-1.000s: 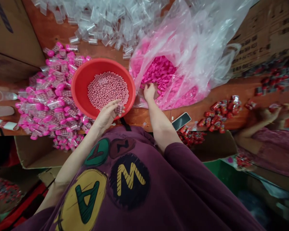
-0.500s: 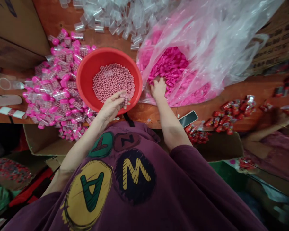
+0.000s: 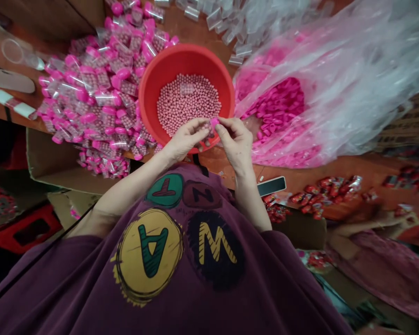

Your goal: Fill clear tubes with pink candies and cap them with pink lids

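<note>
A person's left hand (image 3: 185, 138) and right hand (image 3: 234, 142) are meeting just above the rim of a red plastic basin (image 3: 185, 58), pinching a small clear tube (image 3: 207, 130) and a pink cap (image 3: 214, 122). Pink beads (image 3: 188, 104) are lying in the basin, between a heap of capped tubes (image 3: 97, 93) and a clear plastic bag (image 3: 349, 88) holding loose pink caps (image 3: 275, 107).

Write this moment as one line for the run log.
left hand: small tube | right hand: pink cap | below: red plastic bowl, pink beads
</note>
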Tool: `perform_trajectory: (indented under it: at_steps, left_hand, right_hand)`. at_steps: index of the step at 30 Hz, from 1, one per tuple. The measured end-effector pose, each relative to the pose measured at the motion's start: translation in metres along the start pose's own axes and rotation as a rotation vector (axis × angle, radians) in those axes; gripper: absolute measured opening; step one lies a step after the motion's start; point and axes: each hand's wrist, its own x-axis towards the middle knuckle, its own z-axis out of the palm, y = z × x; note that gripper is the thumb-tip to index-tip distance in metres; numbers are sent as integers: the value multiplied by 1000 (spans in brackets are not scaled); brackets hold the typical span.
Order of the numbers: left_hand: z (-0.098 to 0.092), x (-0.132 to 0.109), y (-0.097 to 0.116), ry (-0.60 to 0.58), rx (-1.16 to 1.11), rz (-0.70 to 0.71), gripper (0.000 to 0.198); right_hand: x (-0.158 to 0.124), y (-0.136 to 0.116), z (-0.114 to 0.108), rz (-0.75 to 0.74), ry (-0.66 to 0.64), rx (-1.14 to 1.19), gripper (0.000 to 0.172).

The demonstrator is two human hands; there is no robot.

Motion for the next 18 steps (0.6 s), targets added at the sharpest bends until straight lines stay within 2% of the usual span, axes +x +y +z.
perform_trajectory:
  at_steps: [4, 9, 14, 18]
  left_hand:
    - [2, -7, 1, 16, -57, 34, 23]
    - [4, -15, 6, 3, -141, 39, 17]
    - [-3, -21, 10, -54, -92, 54, 22]
    - [-5, -22, 13, -32, 20, 93, 20]
  right_hand:
    - [-4, -1, 7, -21, 18, -46, 38]
    - [-8, -19, 5, -109, -37, -177, 31]
    - [-14, -26, 5, -175, -36, -222, 27]
    - [-19, -26, 8, -238, -31, -255, 26]
